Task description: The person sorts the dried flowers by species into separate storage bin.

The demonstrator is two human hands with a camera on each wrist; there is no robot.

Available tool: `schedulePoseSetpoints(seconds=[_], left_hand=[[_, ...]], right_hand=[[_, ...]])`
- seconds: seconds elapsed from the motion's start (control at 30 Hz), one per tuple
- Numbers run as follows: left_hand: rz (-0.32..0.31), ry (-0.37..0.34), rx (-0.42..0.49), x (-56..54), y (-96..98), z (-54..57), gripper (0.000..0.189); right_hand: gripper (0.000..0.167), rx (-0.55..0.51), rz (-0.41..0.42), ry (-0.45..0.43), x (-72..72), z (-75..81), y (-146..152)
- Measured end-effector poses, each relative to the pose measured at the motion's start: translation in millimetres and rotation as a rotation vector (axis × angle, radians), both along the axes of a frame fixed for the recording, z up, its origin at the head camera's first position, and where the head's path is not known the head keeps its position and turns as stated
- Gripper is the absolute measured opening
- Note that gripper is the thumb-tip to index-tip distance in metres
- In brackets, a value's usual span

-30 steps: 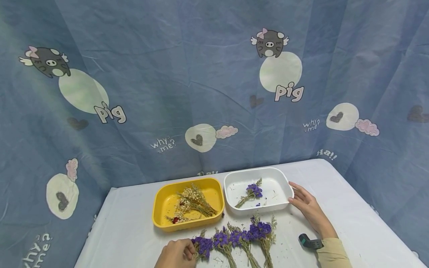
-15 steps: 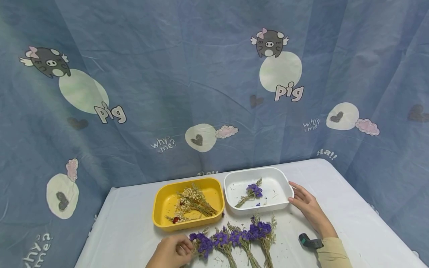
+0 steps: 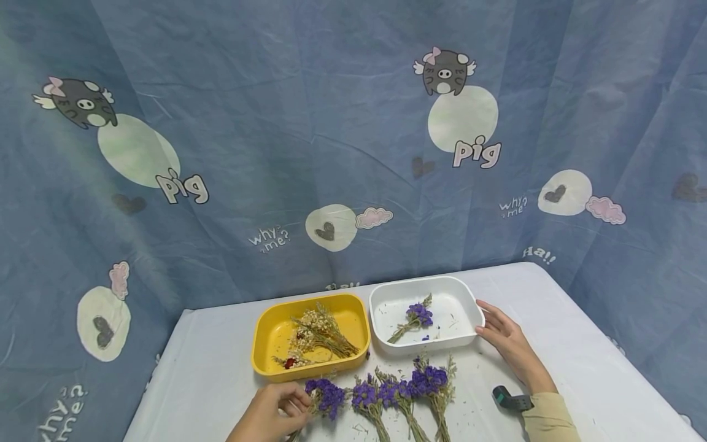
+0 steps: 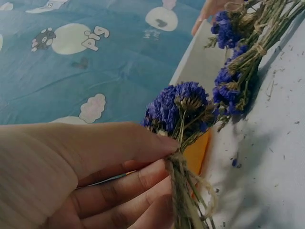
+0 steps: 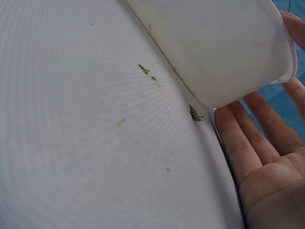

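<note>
Right of the right hand [image 3: 510, 344], fingers spread against the white tray [image 3: 420, 349], the bench [image 3: 596, 380] runs on to its edge; one small purple posy [image 3: 420, 314] sits in that tray, cream dried flowers [image 3: 317, 324] in the yellow tray [image 3: 312, 371], and the left hand [image 3: 270, 412] pinches a tied purple bunch [image 3: 328, 398] just before it; beyond both hands, the backdrop [image 3: 348, 135] reads "pig" and "why me?"

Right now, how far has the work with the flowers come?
Seemingly done: one purple bunch lies in the white tray. In hand: the left hand pinches a second bunch, and the right hand touches the tray. Probably left: three more bunches on the table.
</note>
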State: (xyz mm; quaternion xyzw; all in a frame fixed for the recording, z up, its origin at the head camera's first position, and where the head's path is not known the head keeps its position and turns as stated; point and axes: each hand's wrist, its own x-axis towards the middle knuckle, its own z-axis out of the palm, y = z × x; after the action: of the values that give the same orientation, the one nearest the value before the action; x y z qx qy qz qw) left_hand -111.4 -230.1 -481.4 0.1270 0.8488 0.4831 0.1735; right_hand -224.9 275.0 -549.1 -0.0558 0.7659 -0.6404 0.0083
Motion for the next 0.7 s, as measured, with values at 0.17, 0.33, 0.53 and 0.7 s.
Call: schedulePoseSetpoints(seconds=[0.17,0.33,0.53,0.7], left_hand=[[-0.039,-0.007,0.023,1.0,-2.0,4.2,0.012],[-0.073,-0.019,0.059,1.7,-1.4,7.2,0.012],[-0.097,-0.027,0.075,2.8,2.4,9.1,0.013],[-0.087,-0.019,0.08,3.8,3.5,11.0,0.013]], right_hand=[[0.07,0.0,0.003,0.001,0.0,-0.5,1],[0.07,-0.008,0.009,0.005,0.0,-0.9,1],[0.07,-0.001,0.008,0.007,0.8,-0.6,1],[0.07,0.001,0.004,0.004,1.4,0.2,1]])
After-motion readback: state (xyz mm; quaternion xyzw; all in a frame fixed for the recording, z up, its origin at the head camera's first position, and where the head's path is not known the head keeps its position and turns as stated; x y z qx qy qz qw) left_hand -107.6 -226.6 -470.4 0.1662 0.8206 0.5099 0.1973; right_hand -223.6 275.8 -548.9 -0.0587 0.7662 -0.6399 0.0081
